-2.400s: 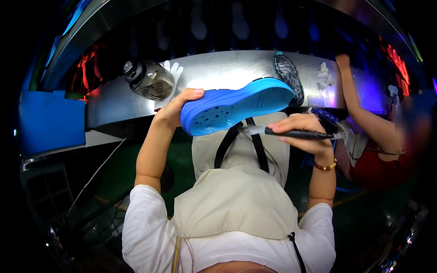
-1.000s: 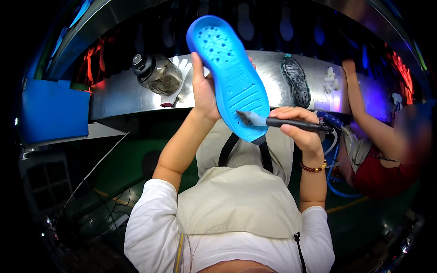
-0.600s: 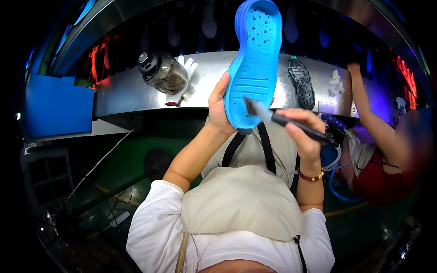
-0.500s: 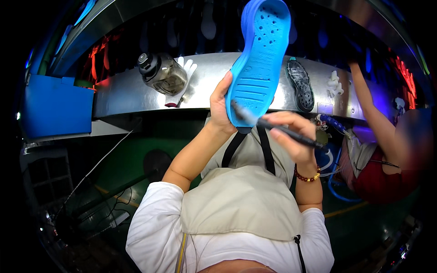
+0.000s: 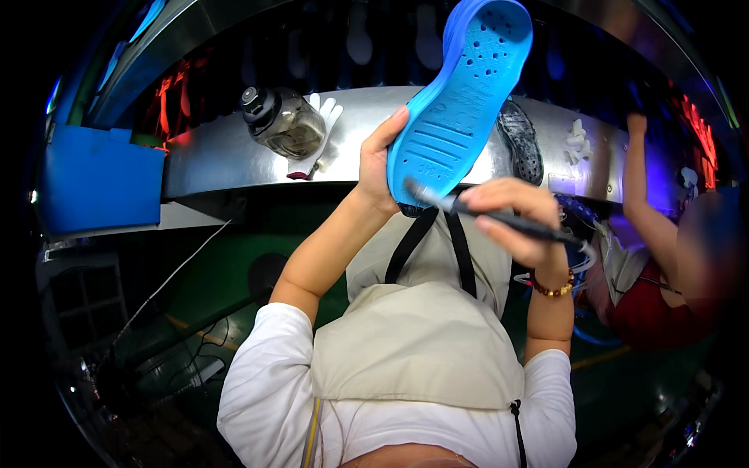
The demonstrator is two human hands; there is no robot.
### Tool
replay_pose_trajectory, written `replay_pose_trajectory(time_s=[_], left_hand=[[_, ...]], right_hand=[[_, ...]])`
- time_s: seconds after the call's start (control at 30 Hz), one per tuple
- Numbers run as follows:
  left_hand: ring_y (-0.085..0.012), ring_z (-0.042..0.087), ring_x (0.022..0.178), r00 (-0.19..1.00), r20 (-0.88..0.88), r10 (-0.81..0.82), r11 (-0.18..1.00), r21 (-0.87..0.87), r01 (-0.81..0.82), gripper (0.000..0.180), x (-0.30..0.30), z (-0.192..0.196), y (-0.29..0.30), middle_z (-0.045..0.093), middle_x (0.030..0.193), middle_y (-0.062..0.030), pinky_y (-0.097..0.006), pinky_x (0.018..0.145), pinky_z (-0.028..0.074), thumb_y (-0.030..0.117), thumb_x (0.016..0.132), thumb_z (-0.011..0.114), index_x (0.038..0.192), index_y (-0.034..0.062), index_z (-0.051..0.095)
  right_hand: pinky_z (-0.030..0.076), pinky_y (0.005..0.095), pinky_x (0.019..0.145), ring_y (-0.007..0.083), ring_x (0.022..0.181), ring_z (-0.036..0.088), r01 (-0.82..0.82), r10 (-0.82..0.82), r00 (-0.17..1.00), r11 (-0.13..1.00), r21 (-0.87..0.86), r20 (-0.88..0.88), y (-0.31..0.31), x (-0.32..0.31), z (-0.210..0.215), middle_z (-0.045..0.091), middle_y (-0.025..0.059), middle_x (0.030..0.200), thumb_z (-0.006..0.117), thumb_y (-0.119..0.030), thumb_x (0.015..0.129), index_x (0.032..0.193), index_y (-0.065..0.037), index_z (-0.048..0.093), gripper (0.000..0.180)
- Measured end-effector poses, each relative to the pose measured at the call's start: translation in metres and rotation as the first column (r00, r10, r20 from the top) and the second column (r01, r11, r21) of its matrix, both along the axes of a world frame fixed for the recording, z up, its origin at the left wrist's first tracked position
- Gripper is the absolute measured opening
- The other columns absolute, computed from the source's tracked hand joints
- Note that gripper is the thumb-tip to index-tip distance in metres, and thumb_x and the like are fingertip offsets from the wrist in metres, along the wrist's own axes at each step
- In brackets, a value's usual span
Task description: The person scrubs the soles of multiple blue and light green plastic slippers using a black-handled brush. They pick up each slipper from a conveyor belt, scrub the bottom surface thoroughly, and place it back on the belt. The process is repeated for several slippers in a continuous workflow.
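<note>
My left hand [image 5: 377, 160] grips the heel end of a bright blue perforated shoe sole [image 5: 460, 93], held upright and tilted with its toe pointing up and to the right. My right hand [image 5: 511, 222] holds a dark brush [image 5: 499, 221], handle running right, with its tip touching the lower heel part of the sole. Both hands are raised in front of a curved metal bench [image 5: 234, 160]. A beige apron covers my chest below.
On the metal bench lie a dark-capped jar [image 5: 281, 123], a white glove [image 5: 320, 140] and a dark grey sole [image 5: 521, 140]. A blue bin [image 5: 97, 179] stands at the left. Another person's arm [image 5: 647, 218] reaches up to the bench at the right.
The sole swung from lying flat to standing upright and then tilted further right. The brush moved down from the middle of the sole to its heel end.
</note>
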State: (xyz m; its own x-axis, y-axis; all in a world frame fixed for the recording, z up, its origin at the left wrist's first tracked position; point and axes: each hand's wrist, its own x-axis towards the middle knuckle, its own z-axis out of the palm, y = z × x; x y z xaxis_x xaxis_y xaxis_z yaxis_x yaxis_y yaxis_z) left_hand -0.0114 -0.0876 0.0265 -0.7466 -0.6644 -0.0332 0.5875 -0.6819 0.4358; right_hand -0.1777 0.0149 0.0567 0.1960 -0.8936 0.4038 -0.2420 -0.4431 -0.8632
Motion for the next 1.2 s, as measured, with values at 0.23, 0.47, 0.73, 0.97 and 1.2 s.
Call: replay_pose_trajectory(time_s=[0.23, 0.47, 0.73, 0.97, 1.2], left_hand=[[-0.027, 0.058, 0.093, 0.98, 0.095, -0.177, 0.983, 0.075, 0.17, 0.049, 0.01, 0.009, -0.004, 0.054, 0.11, -0.0183, -0.037, 0.081, 0.048, 0.034, 0.086, 0.04, 0.12, -0.0019, 0.042], [-0.0224, 0.06, 0.083, 0.744, 0.541, -0.393, 0.898, 0.052, 0.436, 0.05, 0.016, 0.011, -0.004, 0.056, 0.1, -0.0189, -0.031, 0.07, 0.05, 0.033, 0.082, 0.051, 0.116, -0.0029, 0.046], [-0.0254, 0.056, 0.094, 0.529, 0.696, -0.484, 0.763, 0.041, 0.645, 0.06, 0.025, 0.013, 0.0, 0.051, 0.11, -0.0214, -0.033, 0.075, 0.049, 0.042, 0.083, 0.048, 0.121, -0.0031, 0.042], [-0.0273, 0.057, 0.092, 0.498, 0.727, -0.473, 0.731, 0.008, 0.682, 0.063, 0.034, 0.007, -0.004, 0.05, 0.11, -0.0227, -0.036, 0.075, 0.05, 0.045, 0.082, 0.05, 0.122, -0.0029, 0.041], [-0.0307, 0.059, 0.087, 0.542, 0.762, -0.355, 0.783, -0.074, 0.618, 0.065, 0.043, 0.018, -0.008, 0.051, 0.106, -0.0267, -0.036, 0.07, 0.052, 0.045, 0.08, 0.051, 0.121, -0.004, 0.042]], right_hand=[[0.049, 0.031, 0.077, 0.0245, 0.086, 0.062, -0.128, 0.12, 0.987, 0.989, 0.069, 0.111, 0.007, -0.002, 0.012, 0.063, 0.0156, 0.091, 0.067, 0.0, 0.065, 0.088, 0.001, 0.062, 0.023], [0.048, 0.0317, 0.079, 0.025, 0.089, 0.061, -0.352, 0.389, 0.91, 0.908, 0.229, -0.144, 0.003, -0.014, 0.021, 0.063, 0.0146, 0.092, 0.064, 0.002, 0.071, 0.09, 0.001, 0.062, 0.02], [0.05, 0.031, 0.076, 0.0244, 0.088, 0.062, -0.397, 0.485, 0.836, 0.858, 0.327, -0.258, 0.003, -0.026, 0.024, 0.064, 0.013, 0.092, 0.065, 0.002, 0.068, 0.09, 0.0, 0.062, 0.022], [0.049, 0.031, 0.077, 0.0248, 0.087, 0.062, -0.32, 0.429, 0.829, 0.89, 0.324, -0.359, 0.005, -0.034, 0.01, 0.063, 0.0133, 0.092, 0.063, 0.003, 0.068, 0.091, 0.0, 0.062, 0.023], [0.048, 0.0316, 0.08, 0.0231, 0.089, 0.061, -0.232, 0.294, 0.94, 0.924, 0.304, -0.175, -0.003, -0.055, -0.001, 0.063, 0.0139, 0.095, 0.063, 0.003, 0.07, 0.092, 0.001, 0.061, 0.022]])
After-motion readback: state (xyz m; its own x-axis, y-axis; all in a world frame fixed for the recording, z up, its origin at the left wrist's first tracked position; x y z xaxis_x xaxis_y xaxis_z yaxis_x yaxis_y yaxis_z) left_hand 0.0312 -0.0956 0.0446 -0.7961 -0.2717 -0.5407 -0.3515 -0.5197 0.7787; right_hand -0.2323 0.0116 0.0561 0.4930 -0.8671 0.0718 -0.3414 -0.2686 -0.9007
